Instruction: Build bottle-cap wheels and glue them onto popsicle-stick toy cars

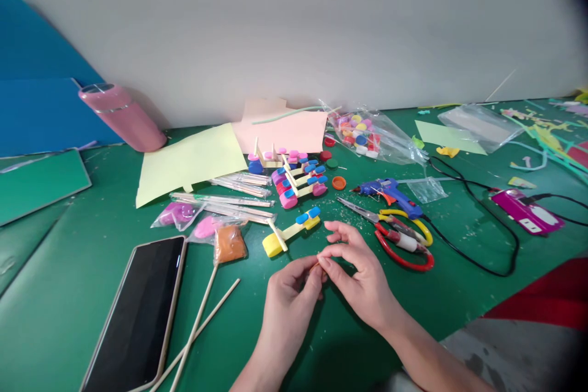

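Note:
My left hand (294, 291) and my right hand (361, 275) meet at the fingertips over the green table. Both pinch something small between thumb and fingers; only a sliver of orange-brown shows, and the fingers cover the rest. Just beyond them lies a little model (289, 234) of pale sticks with a yellow clay block at one end and blue ovals at the other. To the left of my hands is a bag of orange-brown clay (231, 244). Two thin wooden sticks (202, 318) cross on the table below it.
Several similar models (298, 180) stand farther back. At right lie scissors (367, 211), red- and yellow-handled pliers (407, 239) and a blue glue gun (390, 193) with its black cord. A phone (138, 312) is at left, a pink bottle (124, 116) behind. Bottle caps fill a clear bag (361, 135).

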Motion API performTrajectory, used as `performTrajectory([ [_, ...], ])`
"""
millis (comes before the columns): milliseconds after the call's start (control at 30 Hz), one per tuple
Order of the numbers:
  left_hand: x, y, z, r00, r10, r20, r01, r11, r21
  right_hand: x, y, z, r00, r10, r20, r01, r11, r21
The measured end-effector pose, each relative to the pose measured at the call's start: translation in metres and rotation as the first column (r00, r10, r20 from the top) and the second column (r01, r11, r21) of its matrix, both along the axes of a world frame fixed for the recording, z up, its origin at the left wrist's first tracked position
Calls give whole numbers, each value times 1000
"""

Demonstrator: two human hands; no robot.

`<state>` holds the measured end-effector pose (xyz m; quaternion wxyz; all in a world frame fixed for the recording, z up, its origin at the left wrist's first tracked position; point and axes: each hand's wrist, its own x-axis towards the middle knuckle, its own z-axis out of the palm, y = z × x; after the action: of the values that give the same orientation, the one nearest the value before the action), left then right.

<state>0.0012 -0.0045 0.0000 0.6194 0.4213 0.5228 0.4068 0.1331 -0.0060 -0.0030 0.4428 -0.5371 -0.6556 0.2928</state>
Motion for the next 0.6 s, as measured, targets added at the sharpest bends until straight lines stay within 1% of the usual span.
performTrajectory([
  [167, 0, 1, 1, 985, 41, 165, -23, 993, -112, 4, 0, -2, 992, 8, -125, -16, 998, -62],
  [267, 0, 1, 1, 971, 36, 235, -1, 989, -147, 9, 0, -1, 988, 67, -141, -78, 994, -73],
  [400, -1, 1, 1, 965, 30, 260, 14, 987, -163, 12, -1, 1, 981, 154, -116, -163, 984, -70],
  [533, -1, 1, 1, 969, 10, 245, 33, 985, -170, 13, 0, 5, 977, 207, -58, -210, 976, -56],
  [600, -1, 1, 2, 972, 10, 237, 35, 983, -182, 14, 1, 6, 977, 215, -15, -215, 975, -47],
])
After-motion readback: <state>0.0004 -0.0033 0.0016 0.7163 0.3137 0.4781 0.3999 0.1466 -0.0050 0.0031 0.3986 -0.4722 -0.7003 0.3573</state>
